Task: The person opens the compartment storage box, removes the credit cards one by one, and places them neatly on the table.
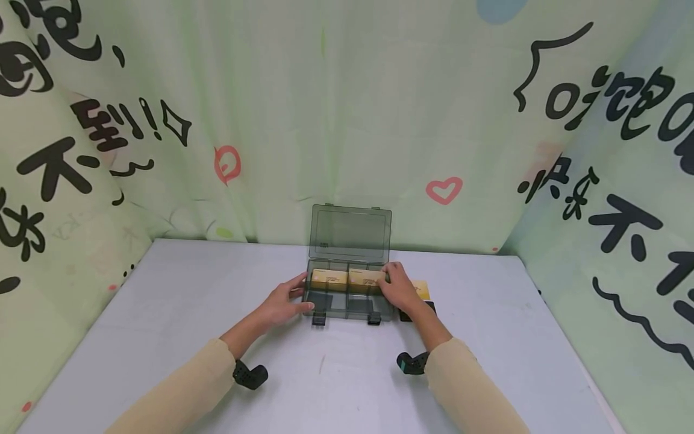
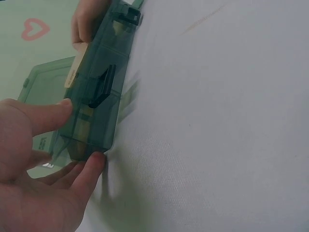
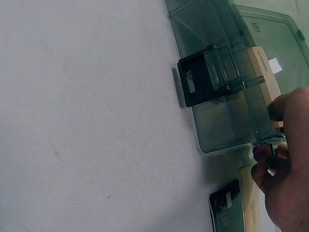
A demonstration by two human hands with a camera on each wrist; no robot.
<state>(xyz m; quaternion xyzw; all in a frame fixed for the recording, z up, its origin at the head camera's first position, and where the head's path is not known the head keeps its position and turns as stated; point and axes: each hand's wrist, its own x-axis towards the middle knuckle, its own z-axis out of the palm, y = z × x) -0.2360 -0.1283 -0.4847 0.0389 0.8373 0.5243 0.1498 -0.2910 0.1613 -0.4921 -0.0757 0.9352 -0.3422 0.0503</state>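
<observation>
A see-through grey plastic compartment case (image 1: 336, 313) stands on the table with its lid (image 1: 350, 232) raised at the back. Yellow cards, a left stack (image 1: 329, 277) and a right stack (image 1: 364, 278), stand in its two back compartments. My left hand (image 1: 284, 301) holds the case's left end, thumb by the rim and fingertips low against the outer wall in the left wrist view. My right hand (image 1: 400, 288) grips the right wall, its thumb (image 3: 277, 108) at the right card stack and its other fingers curled outside. Two black latches, left (image 1: 318, 319) and right (image 1: 374, 318), hang at the front.
Right of the case, partly behind my right wrist, lie a black card marked VIP (image 3: 226, 208) and yellow cards (image 1: 421, 289). The white table (image 1: 347, 380) ends at a pale green printed curtain (image 1: 347, 120) behind and on both sides.
</observation>
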